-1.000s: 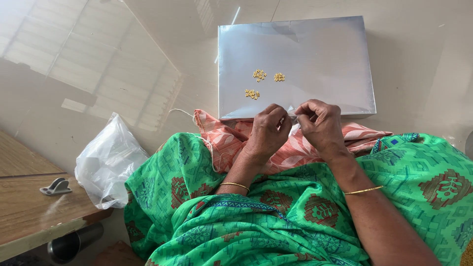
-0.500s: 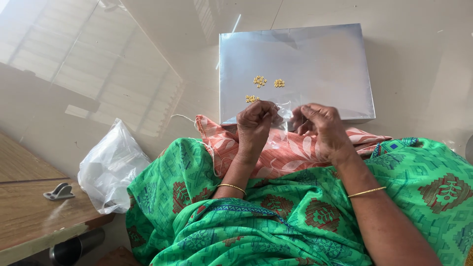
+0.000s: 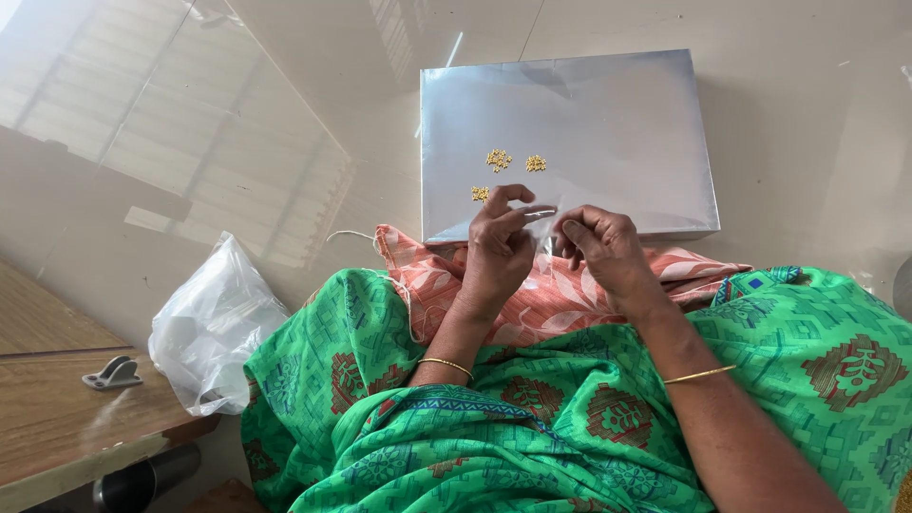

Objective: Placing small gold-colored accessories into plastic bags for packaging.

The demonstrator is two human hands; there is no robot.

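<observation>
My left hand point(image 3: 496, 255) and my right hand point(image 3: 608, 255) meet over a peach patterned cloth point(image 3: 532, 299) on my lap. Both pinch a small clear plastic piece point(image 3: 543, 223) between their fingertips; what is inside it is too small to tell. The left index finger and thumb stretch toward the right hand. Just beyond the hands lies a flat silver box point(image 3: 608, 114) on the floor. Three little heaps of gold beads point(image 3: 499, 160) rest on its near left part, the closest heap right by my left fingers. A gold bangle sits on each wrist.
A crumpled clear plastic bag point(image 3: 214, 323) lies on the floor at my left knee. A wooden table edge point(image 3: 57, 427) with a small metal clip point(image 3: 112, 373) is at the lower left. A thin white thread point(image 3: 347, 233) trails from the cloth. Green patterned fabric point(image 3: 570, 437) covers my legs.
Both hands have risen a little toward the silver box, and the left fingers have spread out over the clear piece. The beads have not moved.
</observation>
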